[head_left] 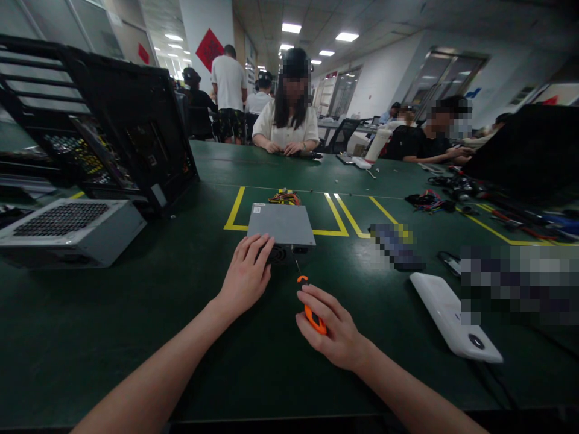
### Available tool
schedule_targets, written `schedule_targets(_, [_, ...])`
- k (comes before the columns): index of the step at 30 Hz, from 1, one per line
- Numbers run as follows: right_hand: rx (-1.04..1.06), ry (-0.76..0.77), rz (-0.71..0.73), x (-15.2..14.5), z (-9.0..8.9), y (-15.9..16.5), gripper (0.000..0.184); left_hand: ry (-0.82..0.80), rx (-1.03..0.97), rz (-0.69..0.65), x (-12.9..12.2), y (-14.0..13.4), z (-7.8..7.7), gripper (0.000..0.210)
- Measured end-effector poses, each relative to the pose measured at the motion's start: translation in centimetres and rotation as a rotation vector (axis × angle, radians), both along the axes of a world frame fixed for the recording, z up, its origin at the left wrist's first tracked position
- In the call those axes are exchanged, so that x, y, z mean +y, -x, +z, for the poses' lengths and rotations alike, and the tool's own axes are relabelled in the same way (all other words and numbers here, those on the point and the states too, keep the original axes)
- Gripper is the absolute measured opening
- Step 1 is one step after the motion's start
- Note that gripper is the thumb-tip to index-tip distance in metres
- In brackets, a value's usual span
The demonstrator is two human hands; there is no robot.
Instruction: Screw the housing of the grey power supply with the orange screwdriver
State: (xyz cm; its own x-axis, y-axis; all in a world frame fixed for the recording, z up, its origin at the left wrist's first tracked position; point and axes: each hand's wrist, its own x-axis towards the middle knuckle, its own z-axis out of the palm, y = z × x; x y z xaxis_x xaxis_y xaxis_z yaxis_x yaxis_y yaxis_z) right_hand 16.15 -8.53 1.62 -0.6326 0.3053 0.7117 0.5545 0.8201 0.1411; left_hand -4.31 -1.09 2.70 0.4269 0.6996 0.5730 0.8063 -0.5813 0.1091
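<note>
A grey computer power supply [283, 223] lies on the green table, with a bundle of coloured cables [284, 196] at its far side. My left hand [246, 271] rests on its near left corner, fingers stretched out over the top and edge. In my right hand [332, 328] is a screwdriver [315, 319] with an orange and black handle, gripped between thumb and fingers. Its thin shaft points away from me, and the tip reaches the near face of the power supply beside the socket. Whether the tip sits in a screw cannot be made out.
On the left stand a black computer case [131, 126] and a second power supply [81, 232]. A white power bank [455, 316] lies at right, near a blurred dark device [393, 247]. Loose cables [432, 201] lie farther right. Across the table [217, 392] sits a person [289, 114].
</note>
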Motion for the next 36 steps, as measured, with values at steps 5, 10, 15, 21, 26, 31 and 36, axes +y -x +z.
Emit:
schedule_targets(5, [0.035, 0.007, -0.045, -0.17, -0.22, 0.05, 0.03, 0.001, 0.01, 0.004, -0.05, -0.02, 0.07, 0.051])
schedule_targets(10, [0.094, 0.022, -0.04, -0.2, -0.44, -0.02, 0.032, 0.001, 0.002, 0.008, -0.02, -0.05, 0.0, 0.052])
schedule_targets(15, [0.092, 0.003, -0.067, -0.12, -0.08, 0.12, 0.029, -0.002, 0.0, 0.002, 0.03, -0.09, -0.09, 0.053])
schedule_targets(21, [0.024, 0.007, 0.001, -0.16, 0.37, 0.08, 0.027, 0.005, 0.018, 0.01, 0.01, -0.12, -0.03, 0.051])
schedule_targets(26, [0.063, 0.022, -0.081, -0.1, -0.05, -0.32, 0.031, 0.007, 0.02, 0.012, 0.07, -0.13, -0.13, 0.05])
schedule_targets(31, [0.124, 0.045, -0.042, 0.03, 0.16, -0.21, 0.033, 0.009, 0.035, 0.015, 0.04, -0.12, -0.13, 0.049])
schedule_targets(36, [0.119, 0.007, -0.097, 0.21, 0.17, -0.28, 0.031, 0.011, 0.029, 0.014, 0.03, -0.12, -0.13, 0.051])
